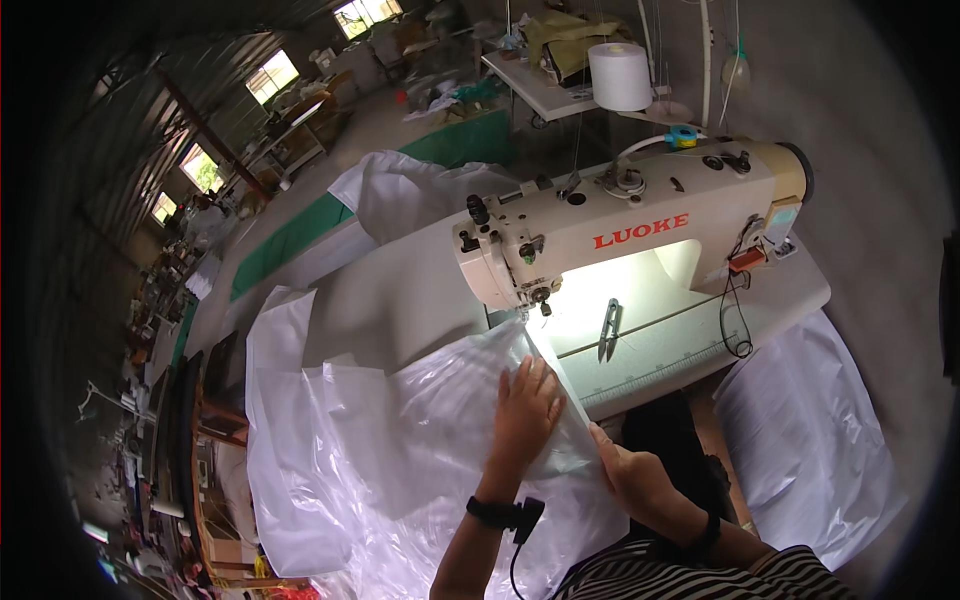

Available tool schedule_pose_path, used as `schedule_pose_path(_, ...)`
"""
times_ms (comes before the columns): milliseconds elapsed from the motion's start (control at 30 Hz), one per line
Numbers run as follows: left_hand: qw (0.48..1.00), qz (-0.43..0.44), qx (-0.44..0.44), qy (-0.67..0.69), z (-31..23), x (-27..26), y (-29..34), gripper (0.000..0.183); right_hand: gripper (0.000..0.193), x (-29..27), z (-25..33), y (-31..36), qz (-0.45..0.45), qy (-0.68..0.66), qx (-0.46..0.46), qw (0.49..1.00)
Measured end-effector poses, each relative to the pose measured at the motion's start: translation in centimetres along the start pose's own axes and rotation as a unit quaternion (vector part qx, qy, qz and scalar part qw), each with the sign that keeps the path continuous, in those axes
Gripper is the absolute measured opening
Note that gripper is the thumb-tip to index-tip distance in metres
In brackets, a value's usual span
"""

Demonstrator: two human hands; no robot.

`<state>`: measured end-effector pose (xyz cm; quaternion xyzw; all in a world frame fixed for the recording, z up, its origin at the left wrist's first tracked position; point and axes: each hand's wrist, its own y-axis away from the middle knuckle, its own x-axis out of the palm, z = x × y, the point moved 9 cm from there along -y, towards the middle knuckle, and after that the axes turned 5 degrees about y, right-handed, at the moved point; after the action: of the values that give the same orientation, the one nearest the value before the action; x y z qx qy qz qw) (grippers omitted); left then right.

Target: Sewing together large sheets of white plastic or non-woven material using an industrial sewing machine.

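A large sheet of shiny, translucent white plastic (350, 430) is spread over the sewing table and drapes toward me. Its right edge runs up under the needle area of a white sewing machine (640, 215). My left hand (525, 412) lies flat on the sheet just short of the needle, fingers stretched forward. Closer to my body, my right hand (635, 475) grips the sheet's folded edge between thumb and fingers. A pair of thread snips (609, 330) rests on the machine bed to the right of the needle, under the lamp light.
A white thread cone (620, 77) stands behind the machine. More white sheeting (810, 430) hangs at the right of the table, and another pile (420, 195) lies beyond it on the left. Green cloth (290, 250) stretches across the floor. A wooden rack (215, 480) stands at the left.
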<state>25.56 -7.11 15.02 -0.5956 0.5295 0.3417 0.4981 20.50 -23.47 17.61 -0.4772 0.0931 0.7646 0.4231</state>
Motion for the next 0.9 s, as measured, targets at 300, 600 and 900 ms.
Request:
schedule_pose_path(300, 0.993, 0.015, 0.099, -0.058, -4.0, -0.1, 3.7, 0.038, 0.051, 2.4, -0.2, 0.3, 0.04, 0.206, -0.018, 0.978)
schedule_pose_path(600, 0.992, -0.003, -0.12, 0.031, 2.8, -4.0, 8.4, 0.045, 0.049, 5.6, 0.6, -0.7, 0.055, 0.273, -0.033, 0.96)
schedule_pose_path(900, 0.989, 0.029, -0.147, -0.007, 13.5, -2.6, 0.5, 0.05, 0.05, 6.6, -0.9, -9.4, 0.027, 0.215, -0.012, 0.976)
